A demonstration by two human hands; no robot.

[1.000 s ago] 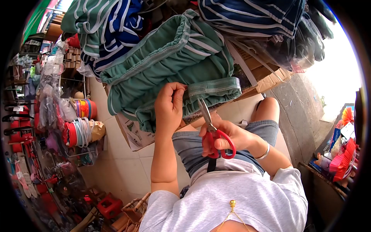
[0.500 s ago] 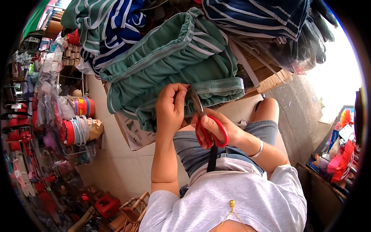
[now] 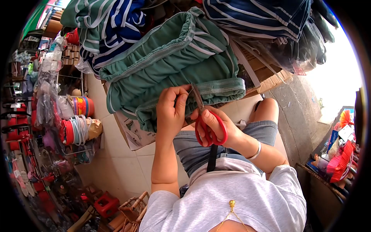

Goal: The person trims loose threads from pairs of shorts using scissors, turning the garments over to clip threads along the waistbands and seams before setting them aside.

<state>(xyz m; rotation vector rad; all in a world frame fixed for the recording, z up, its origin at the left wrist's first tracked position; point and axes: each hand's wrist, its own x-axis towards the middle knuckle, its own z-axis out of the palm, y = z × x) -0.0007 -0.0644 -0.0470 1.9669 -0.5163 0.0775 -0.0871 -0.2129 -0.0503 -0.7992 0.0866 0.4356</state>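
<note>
Green garments (image 3: 154, 73) with gathered elastic waistbands and white side stripes lie bunched before me. My right hand (image 3: 216, 125) grips red-handled scissors (image 3: 208, 135), its fingers through the loops. Their blades point up and away, tips against the near waistband (image 3: 220, 88), looking nearly closed. Just left of the tips, my left hand (image 3: 172, 108) is closed in a pinch, thumb against forefinger, by that waistband's edge. Whatever lies between those fingertips is too small to make out.
Blue striped garments (image 3: 255, 17) are piled at the back right, more blue and green ones (image 3: 110, 31) at the back left. A cardboard box (image 3: 270, 83) is under the cloth. Shelves of goods (image 3: 79, 129) line the left; a goods-filled box (image 3: 340, 154) stands right.
The scissor handles have drawn closer together, and the blade tips have shifted slightly up and right. My left hand has moved only a little, still pinched; the garments lie nearly as before.
</note>
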